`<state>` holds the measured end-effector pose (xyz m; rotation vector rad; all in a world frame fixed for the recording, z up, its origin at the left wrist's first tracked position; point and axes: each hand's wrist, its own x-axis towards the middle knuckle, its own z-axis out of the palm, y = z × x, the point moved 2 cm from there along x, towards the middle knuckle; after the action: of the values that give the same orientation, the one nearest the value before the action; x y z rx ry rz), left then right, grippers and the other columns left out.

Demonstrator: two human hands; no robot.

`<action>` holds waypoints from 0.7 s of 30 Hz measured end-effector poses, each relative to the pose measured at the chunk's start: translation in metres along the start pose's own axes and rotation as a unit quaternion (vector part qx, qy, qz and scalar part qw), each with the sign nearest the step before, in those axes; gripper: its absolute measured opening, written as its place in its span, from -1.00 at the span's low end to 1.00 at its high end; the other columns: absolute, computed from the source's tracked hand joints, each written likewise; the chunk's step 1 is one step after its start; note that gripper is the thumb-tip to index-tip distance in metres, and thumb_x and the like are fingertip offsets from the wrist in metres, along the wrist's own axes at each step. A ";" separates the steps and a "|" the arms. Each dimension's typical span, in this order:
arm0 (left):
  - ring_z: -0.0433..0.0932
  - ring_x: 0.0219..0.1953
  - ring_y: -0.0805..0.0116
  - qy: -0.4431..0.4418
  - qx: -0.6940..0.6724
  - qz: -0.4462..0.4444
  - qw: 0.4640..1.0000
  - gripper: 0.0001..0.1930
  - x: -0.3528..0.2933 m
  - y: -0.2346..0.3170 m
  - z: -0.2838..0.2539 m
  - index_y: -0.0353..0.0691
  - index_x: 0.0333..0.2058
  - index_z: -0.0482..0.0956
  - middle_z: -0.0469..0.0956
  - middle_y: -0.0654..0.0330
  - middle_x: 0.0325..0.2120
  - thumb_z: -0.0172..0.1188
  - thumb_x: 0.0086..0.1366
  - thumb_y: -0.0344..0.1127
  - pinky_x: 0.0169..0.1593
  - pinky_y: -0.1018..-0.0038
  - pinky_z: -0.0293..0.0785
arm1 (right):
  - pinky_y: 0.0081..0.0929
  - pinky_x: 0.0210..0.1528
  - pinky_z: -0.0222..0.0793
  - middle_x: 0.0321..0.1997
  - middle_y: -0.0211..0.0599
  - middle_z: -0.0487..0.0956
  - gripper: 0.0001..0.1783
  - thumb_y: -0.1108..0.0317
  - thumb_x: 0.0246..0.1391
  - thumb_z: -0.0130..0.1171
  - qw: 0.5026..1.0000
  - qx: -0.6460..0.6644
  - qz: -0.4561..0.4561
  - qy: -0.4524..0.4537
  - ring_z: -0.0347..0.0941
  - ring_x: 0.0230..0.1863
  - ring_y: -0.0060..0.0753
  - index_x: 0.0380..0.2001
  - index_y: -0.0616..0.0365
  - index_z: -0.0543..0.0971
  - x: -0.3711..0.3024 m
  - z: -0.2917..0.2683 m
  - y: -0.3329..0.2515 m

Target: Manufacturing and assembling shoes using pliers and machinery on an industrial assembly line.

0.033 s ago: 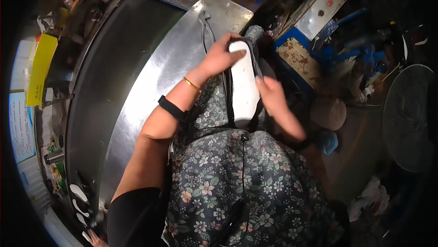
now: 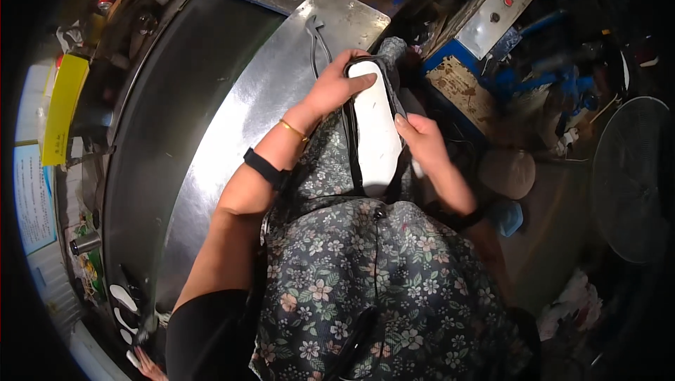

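Note:
A dark shoe upper (image 2: 354,163) lies bottom up over my lap, with its long white insole (image 2: 376,124) showing. My left hand (image 2: 337,89) is closed round the far end, its thumb pressed on the white surface. At the right side, my right hand (image 2: 425,143) pinches the upper's dark edge between thumb and fingers. A grey pair of pincers (image 2: 314,33) rests on the metal sheet just beyond my left hand. Beneath the shoe spreads my dark floral apron (image 2: 337,261).
To the left runs a metal tabletop (image 2: 218,138) beside a dark belt (image 2: 162,113). At lower left, another person's hand (image 2: 148,367) is near several white-soled shoes (image 2: 124,298). On the right are a control box (image 2: 492,18), a round stool (image 2: 508,173) and a fan (image 2: 633,177).
My right hand has shifted slightly up and left along the shoe's edge, and its blurred fingers now show clearly. The left hand keeps its grip. The other person's hand has moved up slightly.

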<state>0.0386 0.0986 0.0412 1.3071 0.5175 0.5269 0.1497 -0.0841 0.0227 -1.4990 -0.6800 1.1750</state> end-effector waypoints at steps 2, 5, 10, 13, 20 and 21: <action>0.51 -0.16 0.44 0.019 0.021 -0.060 0.998 -0.52 -0.001 -0.005 -0.002 -0.27 0.04 0.39 0.54 0.22 -0.20 0.34 0.17 -0.38 -0.05 0.51 0.46 | -0.52 -0.12 0.40 -0.24 -0.40 0.60 -0.64 0.17 0.30 0.02 0.996 0.018 0.002 -0.093 0.46 -0.21 -0.61 -0.11 0.27 0.55 0.007 -0.001 -0.004; 0.49 -0.15 0.46 -0.016 -0.043 -0.034 0.998 -0.49 -0.005 -0.009 0.003 -0.25 0.05 0.37 0.53 0.24 -0.20 0.36 0.15 -0.41 -0.02 0.52 0.44 | -0.40 0.10 0.39 0.08 -0.37 0.53 -0.38 -0.13 0.30 -0.09 0.902 0.366 0.204 -0.105 0.46 0.05 -0.48 0.17 0.13 0.37 0.016 0.011 0.011; 0.45 -0.11 0.47 -0.031 -0.041 -0.063 0.997 -0.52 -0.009 -0.010 0.009 -0.22 0.06 0.36 0.49 0.27 -0.17 0.32 0.19 -0.43 -0.01 0.53 0.40 | -0.41 0.01 0.40 -0.03 -0.19 0.59 -0.16 -0.38 0.23 -0.27 0.978 0.161 0.126 0.052 0.52 -0.03 -0.36 0.02 0.24 0.52 0.026 0.015 0.038; 0.44 -0.11 0.47 -0.036 -0.037 -0.092 0.994 -0.52 -0.004 -0.010 0.004 -0.23 0.08 0.35 0.48 0.27 -0.16 0.30 0.21 -0.43 -0.01 0.53 0.40 | -0.35 -0.09 0.41 -0.15 -0.14 0.62 -0.22 -0.28 0.31 -0.32 0.969 0.091 0.219 0.070 0.56 -0.16 -0.30 -0.02 0.27 0.53 0.028 0.013 0.040; 0.42 -0.09 0.48 -0.057 -0.019 -0.082 0.995 -0.51 0.006 -0.029 -0.002 -0.24 0.09 0.35 0.47 0.27 -0.14 0.30 0.22 -0.41 0.02 0.54 0.37 | -0.05 -0.14 0.45 -0.46 0.26 0.56 -0.55 0.16 0.34 -0.22 0.884 -0.455 -0.069 0.089 0.54 -0.20 0.21 -0.23 0.34 0.53 0.035 0.031 -0.018; 0.41 -0.08 0.48 -0.059 -0.016 -0.089 0.994 -0.51 0.007 -0.030 -0.002 -0.24 0.10 0.34 0.46 0.27 -0.14 0.29 0.22 -0.40 0.02 0.54 0.36 | -0.02 -0.15 0.45 -0.45 0.24 0.56 -0.58 0.18 0.32 -0.19 0.861 -0.496 -0.045 0.101 0.55 -0.21 0.20 -0.22 0.33 0.53 0.034 0.030 -0.021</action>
<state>0.0451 0.0990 0.0107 1.2405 0.5188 0.3075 0.1376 -0.0371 0.0335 -2.3561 -1.3002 0.5475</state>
